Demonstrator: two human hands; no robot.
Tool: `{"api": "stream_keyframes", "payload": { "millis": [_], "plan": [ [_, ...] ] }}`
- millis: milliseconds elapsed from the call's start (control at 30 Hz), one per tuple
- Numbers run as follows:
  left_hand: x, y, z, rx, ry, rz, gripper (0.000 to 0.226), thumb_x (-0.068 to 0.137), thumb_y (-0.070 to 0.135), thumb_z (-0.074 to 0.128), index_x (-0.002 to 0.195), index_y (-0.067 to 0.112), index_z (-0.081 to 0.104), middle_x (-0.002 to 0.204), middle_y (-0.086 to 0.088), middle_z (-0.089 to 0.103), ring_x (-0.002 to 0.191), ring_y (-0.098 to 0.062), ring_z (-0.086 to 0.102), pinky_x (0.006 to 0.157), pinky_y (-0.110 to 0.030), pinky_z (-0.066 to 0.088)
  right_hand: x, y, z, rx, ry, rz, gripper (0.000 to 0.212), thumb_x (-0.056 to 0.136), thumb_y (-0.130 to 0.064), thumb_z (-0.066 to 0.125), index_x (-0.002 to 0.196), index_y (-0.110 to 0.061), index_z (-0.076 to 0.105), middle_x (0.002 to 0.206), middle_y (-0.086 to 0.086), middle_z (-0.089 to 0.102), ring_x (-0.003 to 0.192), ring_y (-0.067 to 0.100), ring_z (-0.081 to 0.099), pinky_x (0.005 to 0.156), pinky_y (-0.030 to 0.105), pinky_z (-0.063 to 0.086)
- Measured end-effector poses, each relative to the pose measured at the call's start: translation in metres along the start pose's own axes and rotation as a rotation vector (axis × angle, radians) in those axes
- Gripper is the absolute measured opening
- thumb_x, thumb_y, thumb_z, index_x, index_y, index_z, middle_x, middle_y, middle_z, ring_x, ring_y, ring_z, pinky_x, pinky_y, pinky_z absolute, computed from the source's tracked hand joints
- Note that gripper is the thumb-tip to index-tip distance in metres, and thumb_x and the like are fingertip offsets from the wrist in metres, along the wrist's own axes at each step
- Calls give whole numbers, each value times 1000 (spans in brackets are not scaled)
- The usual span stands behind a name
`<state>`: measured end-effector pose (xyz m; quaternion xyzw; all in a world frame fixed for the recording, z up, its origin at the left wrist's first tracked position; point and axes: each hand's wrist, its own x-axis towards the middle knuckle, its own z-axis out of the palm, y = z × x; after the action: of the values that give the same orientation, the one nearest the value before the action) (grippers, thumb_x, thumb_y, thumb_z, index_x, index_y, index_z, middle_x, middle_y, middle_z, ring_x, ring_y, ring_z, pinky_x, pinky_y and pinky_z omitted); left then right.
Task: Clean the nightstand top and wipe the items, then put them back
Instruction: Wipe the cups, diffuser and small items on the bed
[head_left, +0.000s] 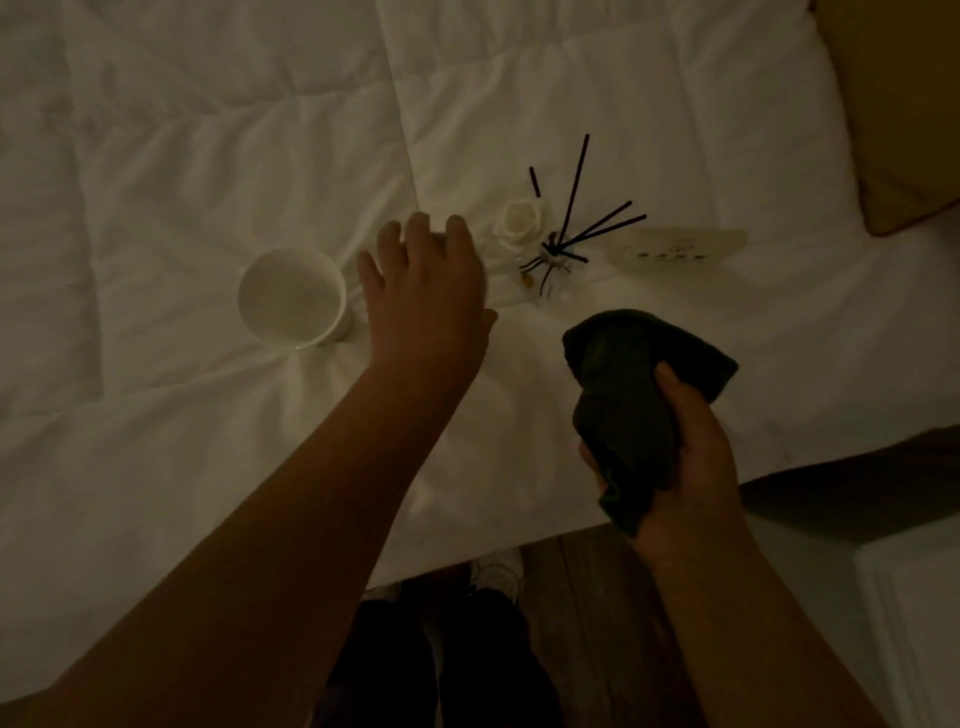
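Observation:
In dim light, several nightstand items lie on a white duvet (208, 130). A white cup (292, 297) stands upright at the left. My left hand (423, 291) hovers just right of it, fingers spread, over a small pale object that is mostly hidden under the fingers. Further right stands a reed diffuser (556, 260) with dark sticks, and a white rose (521, 222) leans beside it. A pale card (680, 249) lies beyond the diffuser. My right hand (691, 467) grips a bunched dark cloth (631, 384) near the bed's edge.
A tan pillow (904, 114) sits at the upper right corner. The bed's edge runs along the lower right, with wood floor (587, 587) and my dark-trousered legs (441, 665) below. A pale furniture top (914, 597) shows at the far right.

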<state>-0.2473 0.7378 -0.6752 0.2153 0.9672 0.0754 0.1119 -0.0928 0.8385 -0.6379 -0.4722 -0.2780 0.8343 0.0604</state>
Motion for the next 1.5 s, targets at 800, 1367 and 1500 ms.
{"api": "stream_keyframes", "payload": {
  "millis": [800, 1367, 1500],
  "plan": [
    [34, 79, 71, -830, 111, -369, 44, 81, 41, 70, 118, 20, 58, 122, -1, 60, 115, -25, 53, 100, -42, 42, 5, -40, -62, -102, 40, -267, 57, 79, -39, 56, 131, -15, 55, 97, 2, 72, 78, 15, 71, 60, 26, 56],
    [-55, 61, -16, -1050, -121, 363, 43, 83, 19, 71, 121, 23, 52, 118, 2, 60, 113, -1, 54, 94, -17, 43, 22, -46, -8, -616, -84, -579, 23, 88, -28, 62, 107, -40, 66, 112, -7, 69, 108, 10, 63, 93, 35, 52],
    [-49, 58, -27, -918, -106, 522, 46, 84, 19, 70, 126, 17, 51, 122, 12, 53, 117, 10, 47, 97, -12, 38, 24, -54, -9, -307, -109, -313, 16, 94, -25, 55, 104, -27, 68, 97, 1, 75, 89, 21, 71, 63, 34, 57]
  ]
}}
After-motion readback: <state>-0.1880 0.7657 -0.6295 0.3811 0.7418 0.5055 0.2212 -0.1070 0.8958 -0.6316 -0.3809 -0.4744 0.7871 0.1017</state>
